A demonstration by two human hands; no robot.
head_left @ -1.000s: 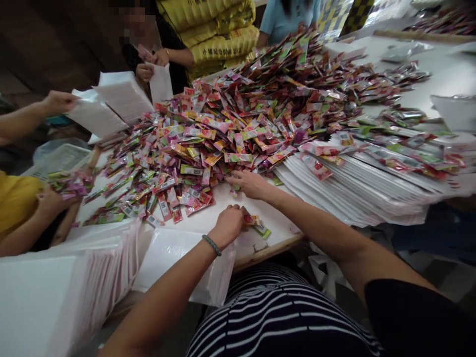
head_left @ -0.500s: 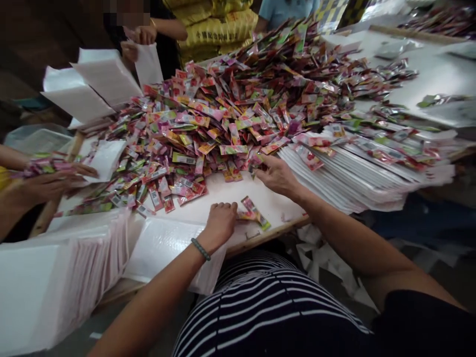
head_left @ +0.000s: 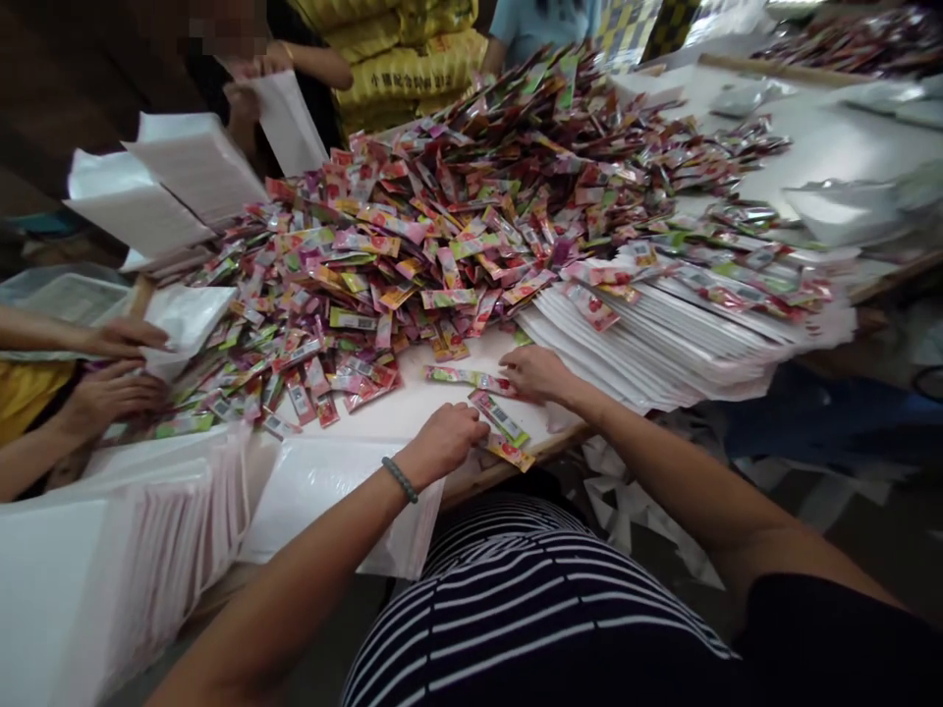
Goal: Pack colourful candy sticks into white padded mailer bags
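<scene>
My left hand [head_left: 446, 444] is closed at the table's near edge, pinching the ends of small stick sachets. A green-and-pink sachet [head_left: 501, 417] and an orange-red sachet [head_left: 510, 453] stick out to the right of its fingertips. Just beyond, my right hand [head_left: 539, 375] has its fingers curled down on the right end of a long pink-and-green sachet [head_left: 470, 379]. How firmly those fingers grip is partly hidden. A large heap of sachets [head_left: 442, 236] spreads over the white table [head_left: 434, 417] in front of both hands.
White padded envelopes [head_left: 648, 344] are fanned out at right, with sachets on top. More envelopes [head_left: 162, 530] stand at left beside a flat envelope [head_left: 316, 491]. A co-worker's hands [head_left: 122, 368] hold an envelope at left. Another person [head_left: 272, 79] handles one behind the heap.
My right hand has come back from the heap's edge toward my left hand, bringing a sachet. My left hand has shifted slightly right. The left co-worker's bunch of sachets is no longer visible.
</scene>
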